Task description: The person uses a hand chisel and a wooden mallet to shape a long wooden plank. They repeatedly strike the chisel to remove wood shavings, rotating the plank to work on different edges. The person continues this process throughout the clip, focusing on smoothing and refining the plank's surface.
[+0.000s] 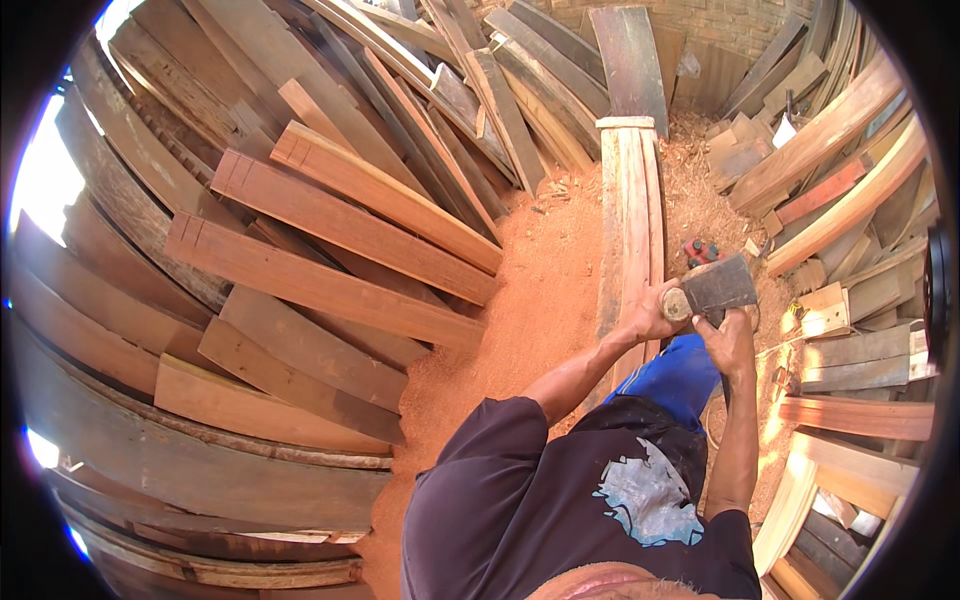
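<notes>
Both my hands are on a hatchet-like tool with a broad, dark metal blade (722,284) and a round, pale wooden end (676,305). My left hand (648,314) is closed around it beside the wooden end. My right hand (731,340) grips the blade's near edge, its thumb toward the wooden end. How the wood and blade join is hidden by my hands. The tool is in front of my blue-clad leg (668,380). Left of and beyond my hands runs a long, pale wooden beam (628,220).
Wooden planks (350,225) lean in rows along the left, several jutting toward me. Orange-brown sawdust (545,270) covers the floor. A small red-and-black object (701,252) lies just beyond the blade. More timber (820,140) and a pale wooden frame (795,500) are on the right.
</notes>
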